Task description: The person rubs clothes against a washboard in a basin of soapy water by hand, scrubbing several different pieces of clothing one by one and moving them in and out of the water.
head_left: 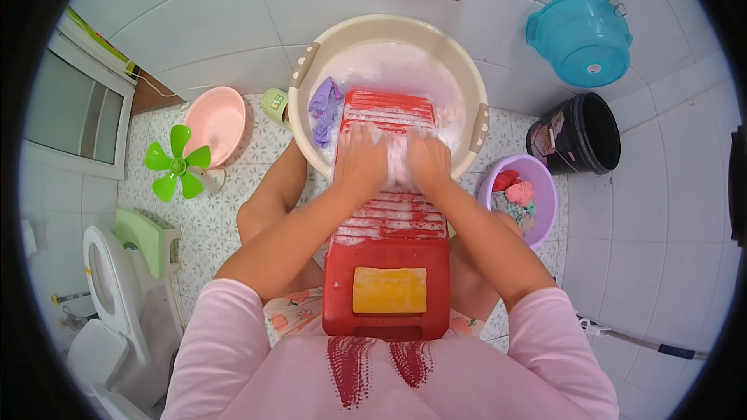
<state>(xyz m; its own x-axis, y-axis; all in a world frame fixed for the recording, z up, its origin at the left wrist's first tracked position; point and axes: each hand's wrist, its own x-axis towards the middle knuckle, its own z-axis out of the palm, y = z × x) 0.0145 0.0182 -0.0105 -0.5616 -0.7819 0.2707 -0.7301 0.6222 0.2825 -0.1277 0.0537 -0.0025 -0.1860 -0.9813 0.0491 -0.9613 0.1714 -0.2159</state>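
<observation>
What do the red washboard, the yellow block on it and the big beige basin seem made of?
Red washboard: probably satin plastic, judging by its uniform color and moulded-looking ridges.
Yellow block: possibly soap, with a smooth face and whitish smears; plastic can't be ruled out.
Beige basin: likely smooth plastic, given its rounded rim and dotted handles.

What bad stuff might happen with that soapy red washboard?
Foam streaks the ridges of the red washboard, so the left hand or right hand might slip and get scraped. Sudsy water in the beige basin might splash onto the patterned tile floor and make it slippery.
</observation>
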